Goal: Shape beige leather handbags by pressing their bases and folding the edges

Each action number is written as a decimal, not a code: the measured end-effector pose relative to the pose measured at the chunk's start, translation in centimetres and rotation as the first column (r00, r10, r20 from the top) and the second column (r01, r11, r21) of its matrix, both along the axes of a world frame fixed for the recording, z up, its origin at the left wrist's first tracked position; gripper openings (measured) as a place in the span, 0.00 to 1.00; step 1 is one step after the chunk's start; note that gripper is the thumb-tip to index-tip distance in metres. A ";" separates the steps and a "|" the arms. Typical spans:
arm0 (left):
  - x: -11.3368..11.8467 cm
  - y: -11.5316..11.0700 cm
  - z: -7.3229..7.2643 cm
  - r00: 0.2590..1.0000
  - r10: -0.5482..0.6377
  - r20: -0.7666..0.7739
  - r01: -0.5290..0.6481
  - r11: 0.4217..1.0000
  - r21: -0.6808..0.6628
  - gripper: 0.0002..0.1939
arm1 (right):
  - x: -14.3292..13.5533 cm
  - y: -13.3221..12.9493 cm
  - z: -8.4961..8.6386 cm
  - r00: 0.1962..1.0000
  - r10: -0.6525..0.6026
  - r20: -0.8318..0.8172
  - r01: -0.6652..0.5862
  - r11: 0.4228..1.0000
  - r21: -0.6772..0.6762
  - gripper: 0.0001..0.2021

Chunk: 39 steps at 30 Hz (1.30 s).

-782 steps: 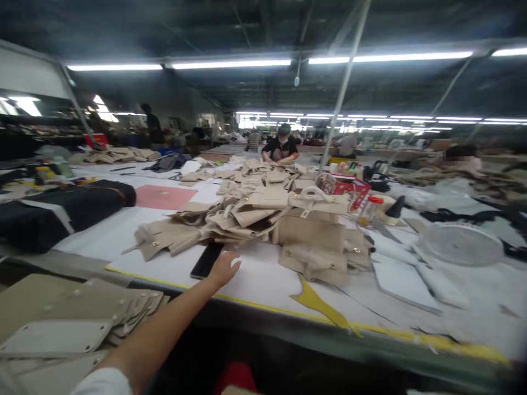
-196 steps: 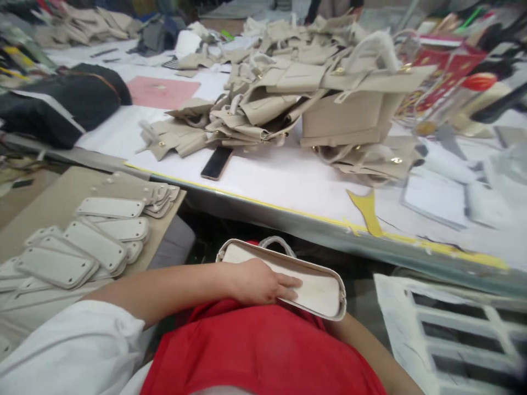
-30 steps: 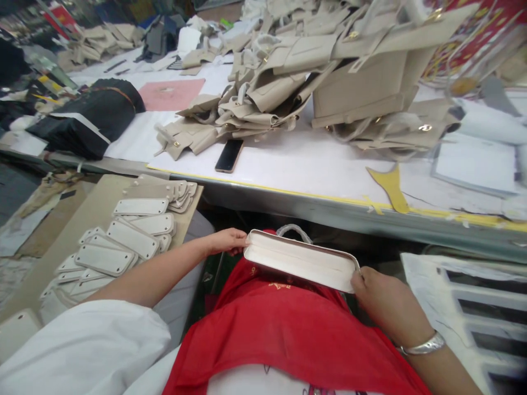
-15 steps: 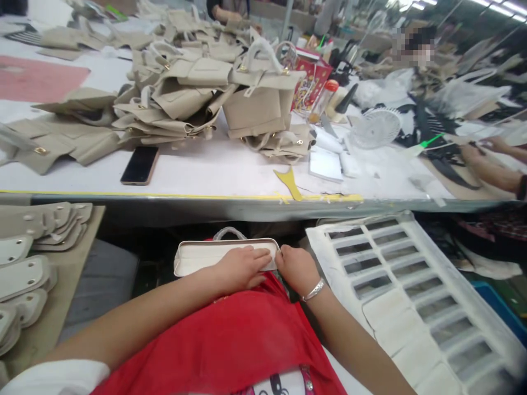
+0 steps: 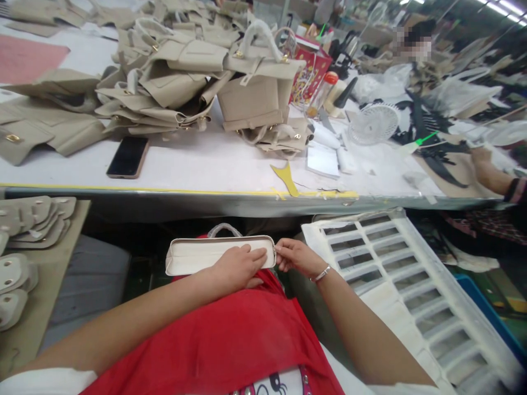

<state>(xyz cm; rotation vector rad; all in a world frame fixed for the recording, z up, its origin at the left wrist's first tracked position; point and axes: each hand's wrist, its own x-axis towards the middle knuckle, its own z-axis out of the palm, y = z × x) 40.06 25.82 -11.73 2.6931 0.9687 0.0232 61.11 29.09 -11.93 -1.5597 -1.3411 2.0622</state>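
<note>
A handbag (image 5: pixel 193 255) with a pale, box-shaped face rests on my lap, that face towards me. Its wrapped handle (image 5: pixel 224 230) stands up behind the far edge. My left hand (image 5: pixel 242 265) lies on the right half of the pale face, fingers stretched out. At the bag's right end, my right hand (image 5: pixel 297 257) pinches the edge beside a small dark metal-looking spot. What exactly sits between those fingertips is too small to make out. Red cloth (image 5: pixel 214 329) covers my lap beneath the bag.
Beige handbags (image 5: pixel 164 82) pile on the table ahead, near a phone (image 5: pixel 128 157), a yellow piece (image 5: pixel 287 176) and a small fan (image 5: pixel 374 123). A slotted white rack (image 5: pixel 399 263) stands right; a board (image 5: pixel 66 258) with pale parts lies left. Another person's hand (image 5: pixel 488 167) works at far right.
My right hand has shifted from a curled grip at the bag's corner to a fingertip pinch at its right end. My left hand stays flat on the bag. The view has shifted slightly.
</note>
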 end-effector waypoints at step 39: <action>-17.9 -2.1 -1.8 0.485 0.870 0.090 -0.498 0.359 -0.789 0.19 | -1.1 2.2 -0.2 0.925 0.243 0.292 -0.272 0.960 0.062 0.19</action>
